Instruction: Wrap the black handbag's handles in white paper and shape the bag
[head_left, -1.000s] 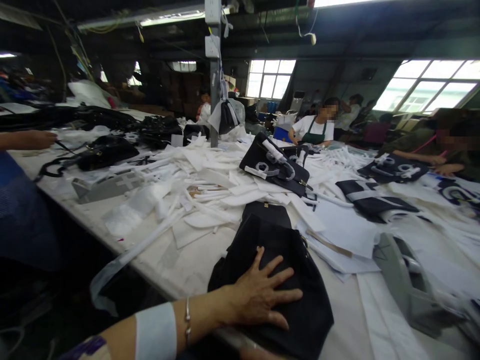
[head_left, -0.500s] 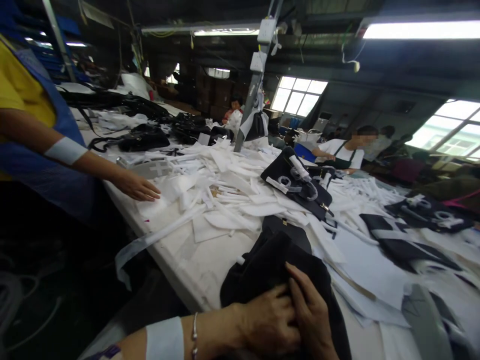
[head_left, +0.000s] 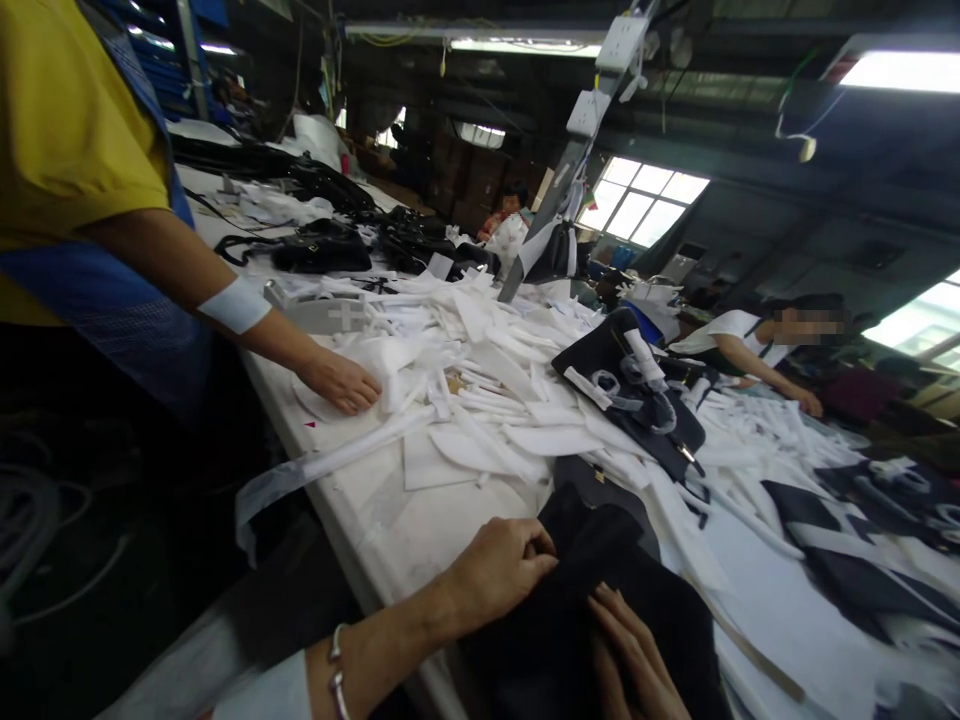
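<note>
A black bag [head_left: 600,600] lies at the near edge of the long white table [head_left: 435,530]. My left hand [head_left: 499,570] is closed on the bag's dark fabric at its near-left top corner, lifting it a little. My right hand [head_left: 637,660] rests flat on the bag just to the right, fingers stretched along the fabric. A bracelet and a white wrist band sit on my left forearm.
A co-worker in yellow with a blue apron stands at the left, one hand [head_left: 341,380] on a heap of white paper strips [head_left: 480,390]. Another black bag with wrapped handles [head_left: 630,390] lies beyond. More dark bags [head_left: 322,250] lie farther back. Another person [head_left: 750,340] works across the table.
My left hand went from lying flat on the bag to gripping its corner, and my right hand came onto the bag. The view swung left; the co-worker's hand moved onto the paper heap.
</note>
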